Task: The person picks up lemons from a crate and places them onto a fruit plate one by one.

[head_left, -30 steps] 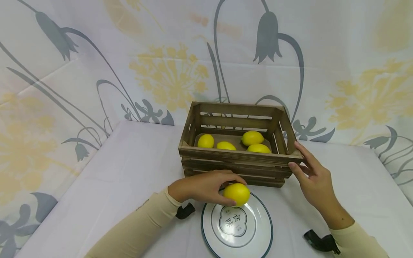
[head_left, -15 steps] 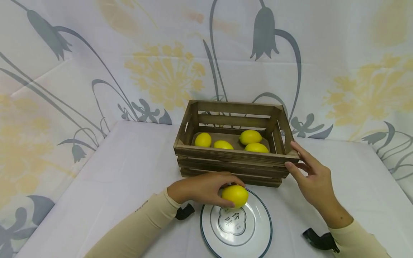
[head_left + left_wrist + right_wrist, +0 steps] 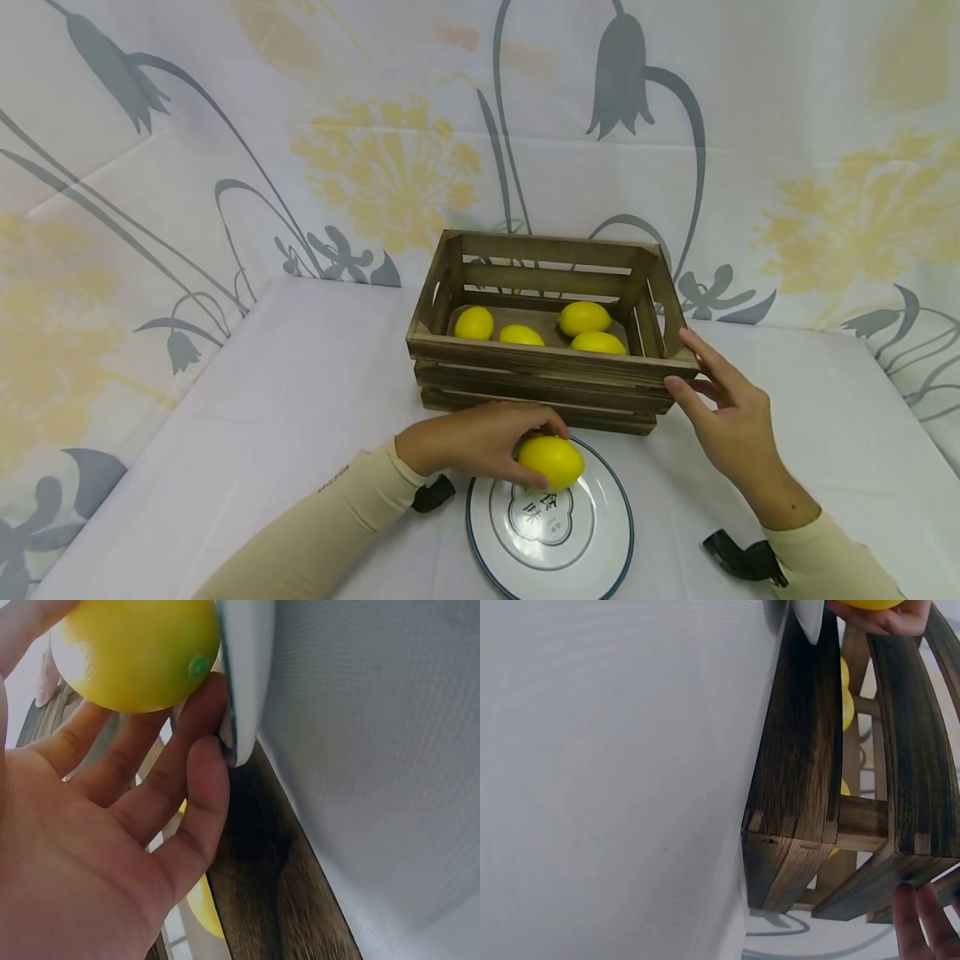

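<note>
My left hand (image 3: 480,442) holds a yellow lemon (image 3: 551,463) between thumb and fingers, at the far part of a white plate (image 3: 592,550) with a dark blue rim. In the left wrist view, the lemon (image 3: 142,656) shows a green stem spot, and the fingertips are right at the plate's edge (image 3: 244,712). Behind the plate stands a slatted brown wooden crate (image 3: 540,352). With fingers over its right end and thumb at the front corner, my right hand (image 3: 731,425) grips the crate. Several lemons (image 3: 584,319) lie on the crate's floor.
Two black curved objects lie on the white tablecloth (image 3: 322,383): one (image 3: 433,493) beside the left wrist, another (image 3: 742,558) beside the right sleeve. A flower-patterned cloth (image 3: 405,125) rises behind the crate.
The left hand and its lemon have shifted slightly toward the plate's middle. The right hand keeps its grip on the crate's corner. Lemons in the crate have stayed put.
</note>
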Available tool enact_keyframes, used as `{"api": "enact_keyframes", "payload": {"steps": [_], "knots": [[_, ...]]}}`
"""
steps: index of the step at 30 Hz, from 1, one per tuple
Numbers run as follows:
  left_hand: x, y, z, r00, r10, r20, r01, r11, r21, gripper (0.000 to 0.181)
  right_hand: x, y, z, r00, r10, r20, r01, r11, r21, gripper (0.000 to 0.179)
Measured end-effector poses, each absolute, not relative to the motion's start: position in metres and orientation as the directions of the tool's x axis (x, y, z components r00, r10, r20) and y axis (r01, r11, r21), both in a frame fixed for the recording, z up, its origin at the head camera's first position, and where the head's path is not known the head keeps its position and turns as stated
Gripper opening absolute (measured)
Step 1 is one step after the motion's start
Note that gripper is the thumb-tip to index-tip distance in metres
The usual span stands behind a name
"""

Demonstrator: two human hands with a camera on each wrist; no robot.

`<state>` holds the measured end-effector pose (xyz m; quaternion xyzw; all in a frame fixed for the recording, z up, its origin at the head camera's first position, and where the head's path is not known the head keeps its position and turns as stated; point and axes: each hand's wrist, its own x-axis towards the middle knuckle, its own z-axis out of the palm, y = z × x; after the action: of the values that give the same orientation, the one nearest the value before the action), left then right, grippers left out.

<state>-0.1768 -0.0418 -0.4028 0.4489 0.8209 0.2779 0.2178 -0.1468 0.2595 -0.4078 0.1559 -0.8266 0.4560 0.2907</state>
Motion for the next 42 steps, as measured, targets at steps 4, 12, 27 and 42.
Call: {"api": "enact_keyframes", "payload": {"steps": [4, 12, 27, 42], "knots": [[-0.1740, -0.0413, -0.4049, -0.534, 0.837, -0.115, 0.604, 0.473, 0.642, 0.056, -0.1470, 0.2583, -0.4082, -0.782, -0.002, 0.624, -0.528, 0.534, -0.660, 0.068], [-0.1723, -0.0387, -0.4016, -0.561, 0.820, -0.114, 0.614, 0.505, 0.607, 0.056, -0.1461, 0.2596, -0.4073, -0.775, 0.001, 0.632, -0.531, 0.541, -0.652, 0.070], [-0.1724, -0.0403, -0.3977, -0.558, 0.820, -0.127, 0.641, 0.523, 0.562, 0.053, -0.1449, 0.2636, -0.4086, -0.769, -0.010, 0.639, -0.537, 0.554, -0.636, 0.071], [-0.1724, -0.0412, -0.4003, -0.548, 0.830, -0.101, 0.688, 0.516, 0.511, 0.055, -0.1488, 0.2653, -0.4108, -0.759, -0.030, 0.651, -0.548, 0.570, -0.612, 0.071]]}}
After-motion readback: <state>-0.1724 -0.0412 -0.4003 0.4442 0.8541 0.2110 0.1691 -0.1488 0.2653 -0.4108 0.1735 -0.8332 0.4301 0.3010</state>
